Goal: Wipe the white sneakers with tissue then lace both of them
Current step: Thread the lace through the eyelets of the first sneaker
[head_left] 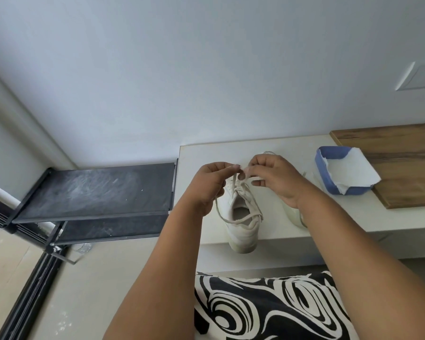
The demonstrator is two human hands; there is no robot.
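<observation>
The light is soft and even with only faint shadows, and straight lines bend near the picture's edges.

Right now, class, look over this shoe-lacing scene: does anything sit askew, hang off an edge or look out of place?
Yes. The white leather sneaker being laced sticks its heel out past the front edge of the pale shelf, so it could tip. The white tissue flops over the rim of the blue tissue box. The black shoe rack looks dusty.

single head-worn view, looking forward and down, close over white ledge [329, 224]
</observation>
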